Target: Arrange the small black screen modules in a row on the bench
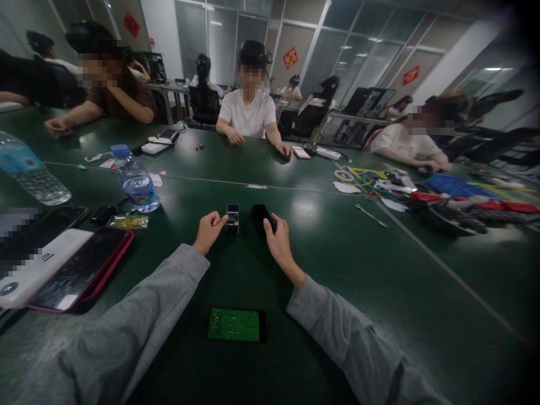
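Note:
My left hand [210, 231] is closed, thumb and finger pinching the left edge of a small electronic module [233, 219] with a little bluish screen on top. To the right of it, my right hand [278, 237] grips a black rectangular case [260, 217], thumb along its near side and the fingers mostly hidden behind it. The two things are close together but apart. Nearer to me, between my forearms, a green circuit board [234, 325] lies flat on the table, with a dark strip along its right end.
On the dark green table [337, 270], phones [80, 270], a white power bank [42, 264] and water bottles [137, 183] stand at left. A wrench [371, 215] and heaped cables and tools [439, 197] lie right. A person [248, 107] sits opposite; others sit on both sides.

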`<state>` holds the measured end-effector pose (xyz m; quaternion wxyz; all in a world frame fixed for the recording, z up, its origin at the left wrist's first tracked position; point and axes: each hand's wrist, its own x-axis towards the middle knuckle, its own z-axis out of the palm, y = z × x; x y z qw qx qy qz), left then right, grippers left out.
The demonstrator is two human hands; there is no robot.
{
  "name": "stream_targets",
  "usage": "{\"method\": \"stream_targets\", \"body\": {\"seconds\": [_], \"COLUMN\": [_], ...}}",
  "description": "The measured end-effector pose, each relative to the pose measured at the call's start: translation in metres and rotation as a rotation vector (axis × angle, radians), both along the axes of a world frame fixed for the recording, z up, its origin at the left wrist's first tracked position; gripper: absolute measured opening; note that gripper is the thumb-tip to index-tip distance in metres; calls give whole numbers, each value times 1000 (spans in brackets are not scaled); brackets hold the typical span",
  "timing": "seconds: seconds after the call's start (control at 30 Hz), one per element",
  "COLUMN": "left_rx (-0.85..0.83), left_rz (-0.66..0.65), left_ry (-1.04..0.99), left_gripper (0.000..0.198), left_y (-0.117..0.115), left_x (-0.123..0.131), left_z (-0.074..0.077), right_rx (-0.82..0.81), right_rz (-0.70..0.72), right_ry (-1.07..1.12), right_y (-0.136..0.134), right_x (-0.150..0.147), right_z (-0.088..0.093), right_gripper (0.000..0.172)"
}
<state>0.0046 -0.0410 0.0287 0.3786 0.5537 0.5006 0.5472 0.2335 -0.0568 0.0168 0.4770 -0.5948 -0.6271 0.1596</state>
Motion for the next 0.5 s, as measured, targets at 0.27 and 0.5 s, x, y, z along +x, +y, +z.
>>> {"method": "stream_targets", "body": {"seconds": [0.27,0.5], "left_rx": [30,26], "left_rz": [29,13], "left_ry": [44,31], "left_gripper": [44,43], "left_y": [2,2], "left_x": [1,1], "left_z": [-3,-2], "right_rx": [13,-96], "right_rz": [97,-1], "right_ry": [-97,-269], "right_y": [-15,-93], "right_x": [12,126], "right_z": [17,22], "right_gripper": [59,65]}}
